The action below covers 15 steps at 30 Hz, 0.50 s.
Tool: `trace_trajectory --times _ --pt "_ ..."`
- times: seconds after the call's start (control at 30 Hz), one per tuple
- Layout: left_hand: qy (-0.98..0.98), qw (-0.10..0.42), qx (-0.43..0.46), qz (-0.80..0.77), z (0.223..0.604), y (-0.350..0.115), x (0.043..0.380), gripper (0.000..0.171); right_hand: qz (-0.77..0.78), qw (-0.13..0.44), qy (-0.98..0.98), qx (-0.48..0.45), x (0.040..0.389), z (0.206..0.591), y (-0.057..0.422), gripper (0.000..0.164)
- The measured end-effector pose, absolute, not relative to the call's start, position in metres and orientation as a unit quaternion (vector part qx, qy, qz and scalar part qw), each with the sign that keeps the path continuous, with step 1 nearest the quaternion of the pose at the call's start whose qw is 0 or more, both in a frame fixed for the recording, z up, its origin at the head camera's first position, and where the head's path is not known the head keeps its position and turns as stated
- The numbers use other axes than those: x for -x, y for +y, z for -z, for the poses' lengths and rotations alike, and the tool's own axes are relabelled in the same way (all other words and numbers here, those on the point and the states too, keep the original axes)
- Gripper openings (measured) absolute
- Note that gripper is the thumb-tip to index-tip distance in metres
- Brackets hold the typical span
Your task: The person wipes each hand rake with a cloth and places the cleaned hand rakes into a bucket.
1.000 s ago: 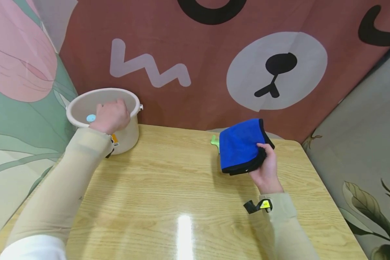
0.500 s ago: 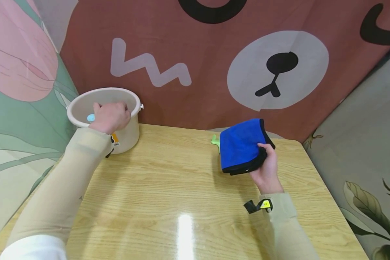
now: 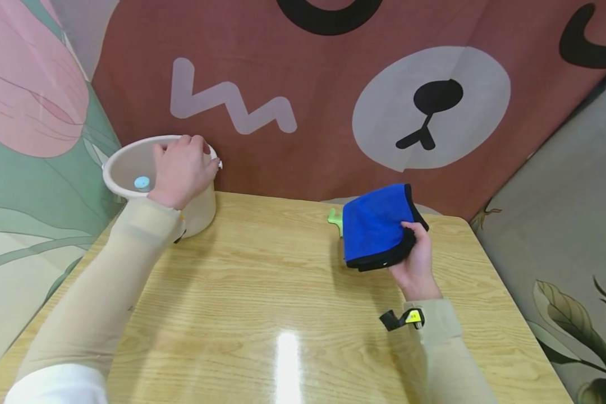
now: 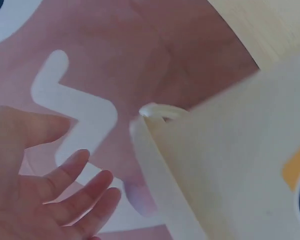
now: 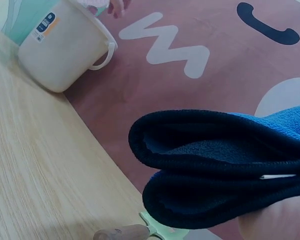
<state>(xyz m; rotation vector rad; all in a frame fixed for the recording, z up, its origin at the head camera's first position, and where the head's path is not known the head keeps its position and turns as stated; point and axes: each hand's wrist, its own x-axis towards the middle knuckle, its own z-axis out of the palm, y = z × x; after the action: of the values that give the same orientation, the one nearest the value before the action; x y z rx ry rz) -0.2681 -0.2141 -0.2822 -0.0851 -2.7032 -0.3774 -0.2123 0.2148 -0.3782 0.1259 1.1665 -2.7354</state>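
Note:
My left hand is above the right side of a cream bucket, hiding part of its rim. In the left wrist view its fingers are spread, relaxed, with nothing between them. A light-blue round thing shows inside the bucket; its kind cannot be told. My right hand grips a folded blue towel with black edging by its right side, raised over the table. The right wrist view shows the towel's stacked folds, with part of the hand below them.
The bucket stands at the back left of the wooden table, close to the printed cloth wall. Partly behind the towel is a light-green tool, with a wooden handle in the right wrist view. A patterned curtain borders the right.
My left hand has risen from inside the bucket to its right rim, and its curled fingers have spread. The right hand and towel have stayed nearly still.

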Motion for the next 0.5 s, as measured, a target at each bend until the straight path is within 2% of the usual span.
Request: trace_trajectory --times 0.27,0.5 --pt "-0.961 0.222 0.062 0.154 0.276 -0.188 0.262 0.034 0.918 0.079 0.387 -0.041 0.214 0.378 0.217 0.04" --pt "-0.955 0.226 0.089 0.168 0.281 -0.164 0.256 0.034 0.912 0.072 0.4 -0.053 0.214 0.377 0.217 0.052"
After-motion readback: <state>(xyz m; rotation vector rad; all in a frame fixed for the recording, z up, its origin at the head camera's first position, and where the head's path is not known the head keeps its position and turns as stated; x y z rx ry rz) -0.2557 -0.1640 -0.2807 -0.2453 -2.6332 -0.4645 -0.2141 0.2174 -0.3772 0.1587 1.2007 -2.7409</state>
